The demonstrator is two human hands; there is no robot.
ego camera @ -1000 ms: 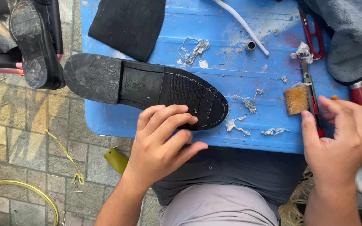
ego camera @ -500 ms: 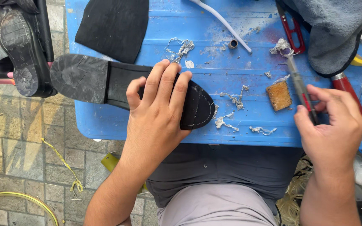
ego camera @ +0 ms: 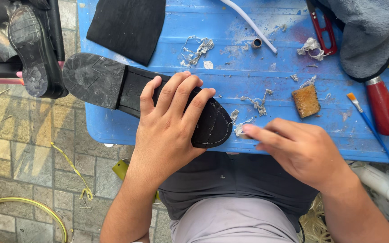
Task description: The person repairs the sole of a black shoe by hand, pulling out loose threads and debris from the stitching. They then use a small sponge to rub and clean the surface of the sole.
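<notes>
**Sole-Up Shoe Pinned Flat on a Blue Table**

Squarely in the middle of the view, the left hand [ego camera: 172, 130] lies palm-down on a black shoe [ego camera: 113, 90], which rests sole-up on the blue table [ego camera: 266, 72]. Its four fingers are spread and laid flat across the forepart of the sole, with the thumb set apart towards 11 o'clock; nothing is gripped, the hand only presses. The shoe's heel points to 9 o'clock and overhangs the table's left edge, while the toe points to about 4 o'clock, near the front edge.

At 3 o'clock from the toe, the right hand [ego camera: 302, 148] reaches in with its fingers held out together, the tips just beside the toe and touching a pale scrap [ego camera: 241, 128] on the table; whether anything is pinched between them cannot be told.

Farther up the table, at 12 o'clock from the shoe, lies a black rubber sheet [ego camera: 127, 24]. At 2 o'clock from the right hand sits a brown sponge block [ego camera: 305, 101], and past it, towards 3 o'clock, a red-handled tool [ego camera: 383, 108] beside a thin blue brush [ego camera: 370, 128]. A second shoe [ego camera: 32, 49] stands off the table at 9 o'clock.
</notes>
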